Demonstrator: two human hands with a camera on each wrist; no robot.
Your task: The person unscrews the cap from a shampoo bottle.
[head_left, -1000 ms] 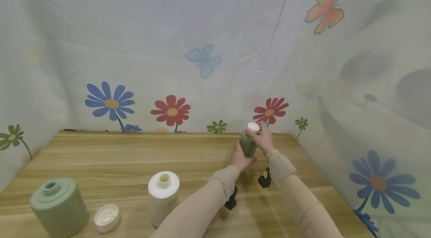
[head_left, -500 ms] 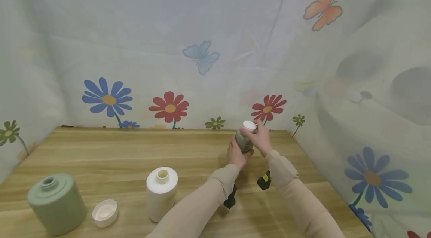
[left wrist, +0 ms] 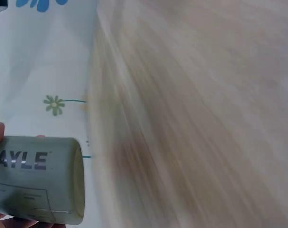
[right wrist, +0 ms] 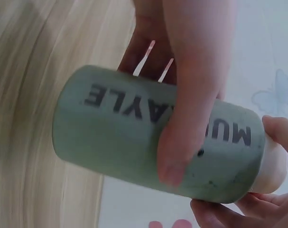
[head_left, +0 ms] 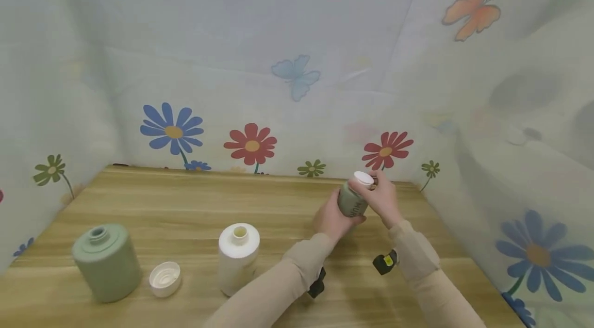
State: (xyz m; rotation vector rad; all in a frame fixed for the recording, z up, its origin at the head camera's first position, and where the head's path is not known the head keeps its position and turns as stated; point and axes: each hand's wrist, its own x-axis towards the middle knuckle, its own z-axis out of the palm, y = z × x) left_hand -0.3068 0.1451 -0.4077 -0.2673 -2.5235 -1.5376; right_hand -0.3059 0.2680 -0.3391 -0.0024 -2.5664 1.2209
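A sage green bottle (head_left: 351,201) with dark lettering is held tilted above the far right of the table. My left hand (head_left: 333,218) grips its body, the thumb lying across the lettering in the right wrist view. With thumb and fingers, my right hand (head_left: 384,197) pinches the white cap (head_left: 364,178) at the bottle's top. The left wrist view catches the bottle's base end (left wrist: 77,183), off the tabletop. How far the cap is screwed on cannot be seen.
On the wooden table (head_left: 195,199) a wide green bottle (head_left: 108,266) stands uncapped at the left. Beside it lies a white cap (head_left: 165,279), hollow side up. An uncapped white bottle (head_left: 237,261) stands near the left forearm. A printed curtain (head_left: 223,75) hangs behind the table.
The bottle has tilted and turned a little, showing more lettering in the head view. Both hands keep hold of bottle and cap. The head view has shifted, moving the scene slightly right.
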